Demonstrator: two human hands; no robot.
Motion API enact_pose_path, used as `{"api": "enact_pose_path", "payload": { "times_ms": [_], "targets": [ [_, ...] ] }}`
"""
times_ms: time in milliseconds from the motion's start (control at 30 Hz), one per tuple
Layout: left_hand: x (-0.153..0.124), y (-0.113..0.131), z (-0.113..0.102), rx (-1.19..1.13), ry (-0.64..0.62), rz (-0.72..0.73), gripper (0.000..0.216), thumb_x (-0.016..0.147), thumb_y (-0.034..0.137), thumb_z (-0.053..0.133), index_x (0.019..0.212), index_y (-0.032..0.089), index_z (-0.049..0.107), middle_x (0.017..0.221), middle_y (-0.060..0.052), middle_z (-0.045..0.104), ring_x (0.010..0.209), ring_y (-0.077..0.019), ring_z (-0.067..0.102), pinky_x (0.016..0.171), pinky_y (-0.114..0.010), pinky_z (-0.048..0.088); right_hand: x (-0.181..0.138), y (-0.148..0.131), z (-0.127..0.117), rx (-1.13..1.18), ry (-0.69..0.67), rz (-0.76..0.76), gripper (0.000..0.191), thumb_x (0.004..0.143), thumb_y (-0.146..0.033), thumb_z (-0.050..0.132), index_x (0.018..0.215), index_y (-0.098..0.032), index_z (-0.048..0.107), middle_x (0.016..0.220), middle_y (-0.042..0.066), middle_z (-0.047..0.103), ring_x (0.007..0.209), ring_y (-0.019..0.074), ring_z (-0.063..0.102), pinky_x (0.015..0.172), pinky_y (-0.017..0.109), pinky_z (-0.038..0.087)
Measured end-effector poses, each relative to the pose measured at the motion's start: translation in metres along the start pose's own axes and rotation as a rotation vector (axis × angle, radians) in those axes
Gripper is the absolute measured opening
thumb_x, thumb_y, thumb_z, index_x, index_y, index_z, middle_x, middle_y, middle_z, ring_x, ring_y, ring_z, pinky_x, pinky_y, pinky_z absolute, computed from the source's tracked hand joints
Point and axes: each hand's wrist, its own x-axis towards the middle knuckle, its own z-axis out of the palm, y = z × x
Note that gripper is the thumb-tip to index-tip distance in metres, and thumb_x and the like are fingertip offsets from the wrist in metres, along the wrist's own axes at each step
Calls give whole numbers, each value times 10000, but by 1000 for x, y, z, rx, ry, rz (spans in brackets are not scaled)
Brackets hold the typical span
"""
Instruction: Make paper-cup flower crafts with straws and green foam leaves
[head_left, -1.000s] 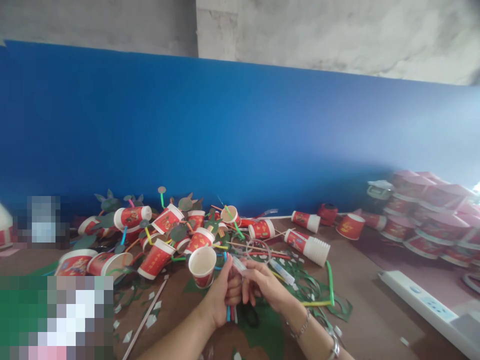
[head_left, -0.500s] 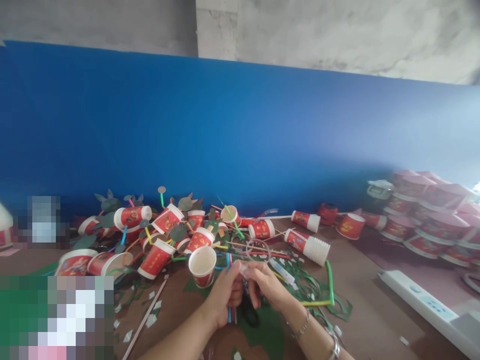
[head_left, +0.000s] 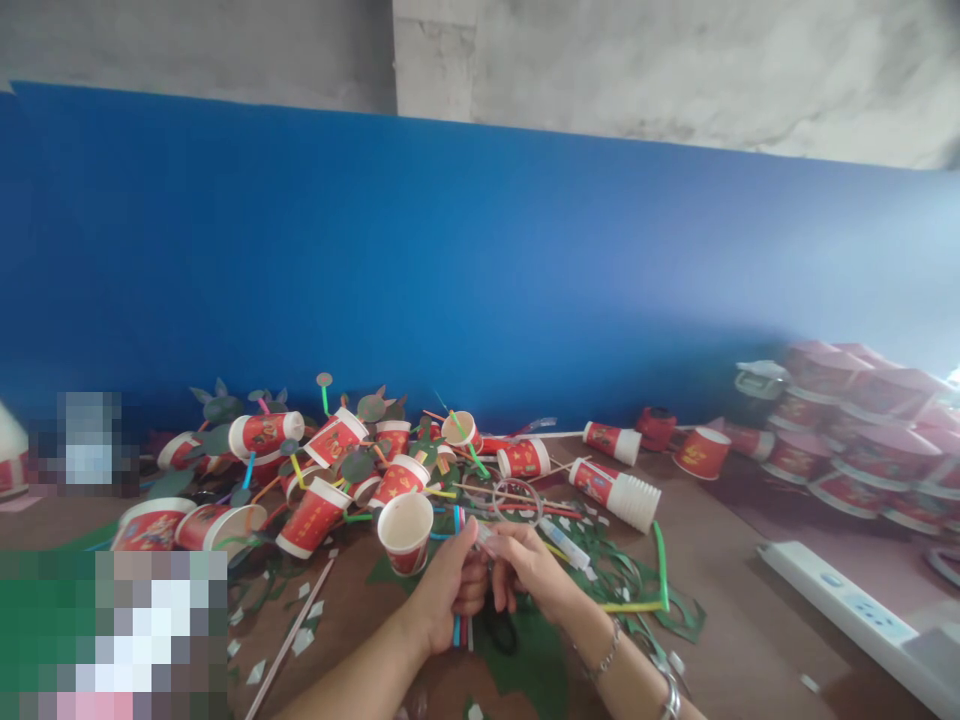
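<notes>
My left hand (head_left: pixel 454 590) is closed around a small bundle of straws (head_left: pixel 457 630), blue, red and whitish, which stick out above and below the fist. Close against it, my right hand (head_left: pixel 529 565) is closed too, its thumb and fingertips pinching a small pale piece at the left thumb; what that piece is I cannot make out. Under the hands a dark loop, perhaps a scissors handle (head_left: pixel 504 632), lies on green paper (head_left: pixel 525 665). Just left of the fingers stands an upright paper cup (head_left: pixel 405 535), open at the top.
Red paper cups with straws and paper cutouts (head_left: pixel 319 515) are heaped at the back left. Nested cups (head_left: pixel 619 495) lie to the right, near a roll of clear tape (head_left: pixel 517 502). A power strip (head_left: pixel 840 600) and stacked pink-topped cups (head_left: pixel 862 430) are at far right.
My right fingers have shifted slightly at the pinched pale piece, beside the left thumb. The straws stay in my left hand and the cups have not moved.
</notes>
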Motion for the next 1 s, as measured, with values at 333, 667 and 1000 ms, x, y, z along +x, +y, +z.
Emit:
{"api": "enact_pose_path", "payload": {
  "times_ms": [333,667,1000],
  "targets": [
    [0,-2,3,-2,37,52,603,612,709,615,562,211,279,394,147,163,350,-3,42,369,-188,-3,-3,-3,-3,-7,-61,-41,294,737,-453,501,659,-169,509,335,-35,528,261,76,406,321,167,233],
    [1,3,-1,-195,-108,-66,609,638,735,570,535,199,300,342,139,188,327,1,23,335,-172,-9,0,3,-5,98,-152,-60,261,735,-408,530,775,-151,542,430,-2,623,292,86,468,313,155,290],
    [-2,-2,5,51,84,93,602,589,718,626,572,207,308,406,144,171,356,-8,60,368,-187,2,1,2,-2,14,-20,-22,337,720,-496,527,603,-189,455,299,-57,479,242,72,398,292,153,232]
  ]
}}
